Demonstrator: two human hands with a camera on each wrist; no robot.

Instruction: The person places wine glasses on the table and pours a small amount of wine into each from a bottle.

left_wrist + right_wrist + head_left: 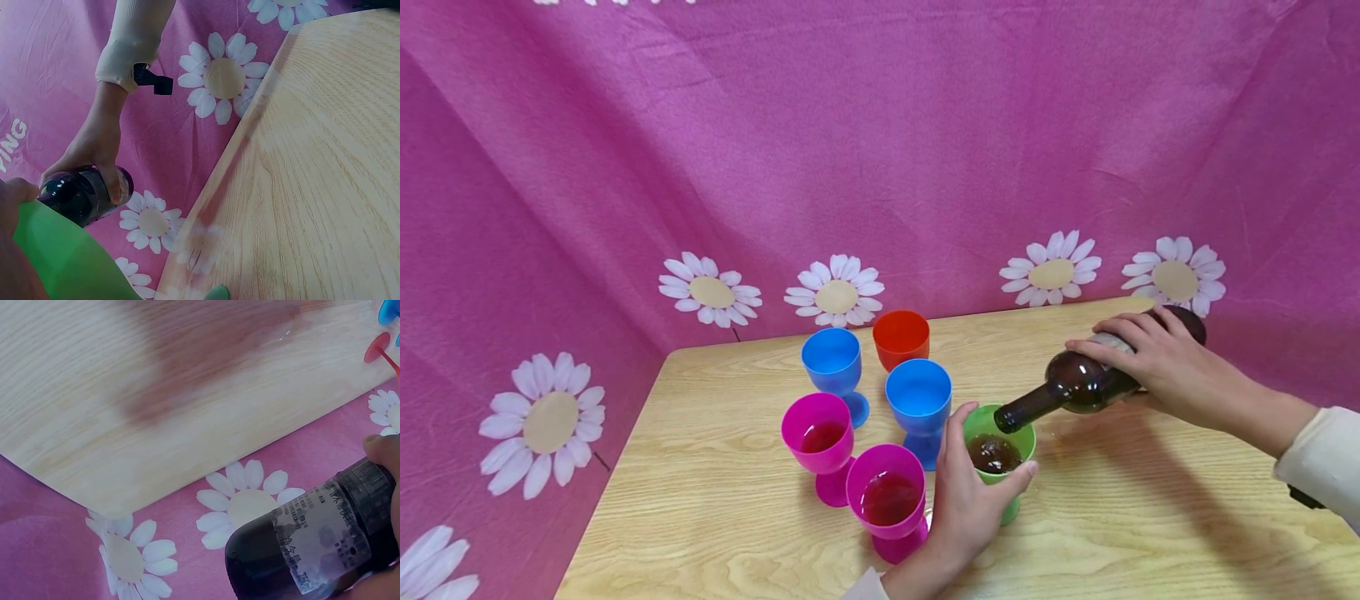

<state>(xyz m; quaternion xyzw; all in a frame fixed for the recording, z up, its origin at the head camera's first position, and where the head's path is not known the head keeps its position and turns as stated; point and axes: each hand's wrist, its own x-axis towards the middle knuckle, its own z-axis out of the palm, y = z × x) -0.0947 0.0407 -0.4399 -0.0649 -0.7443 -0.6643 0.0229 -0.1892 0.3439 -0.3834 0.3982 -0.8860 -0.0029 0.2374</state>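
Note:
In the head view my right hand (pixel 1157 354) grips a dark glass wine bottle (pixel 1078 379) around its body, tilted with the neck down to the left. Its mouth sits over the rim of a green goblet (pixel 1027 442), which has dark, bubbly liquid inside. My left hand (pixel 966 500) holds that goblet's bowl between thumb and fingers. The right wrist view shows the bottle's printed label (pixel 325 534) and rounded base. From the left wrist, the green bowl (pixel 62 256) fills the lower left corner, with the bottle (pixel 87 194) behind it.
Left of the green goblet stand two pink goblets (pixel 887 467) (pixel 805 408) holding red liquid. Two blue goblets (pixel 917 387) (pixel 831 358) and a red goblet (pixel 901 337) are behind them. The wooden table (pixel 715 467) meets a pink flowered cloth (pixel 880 150) at its back and left edges.

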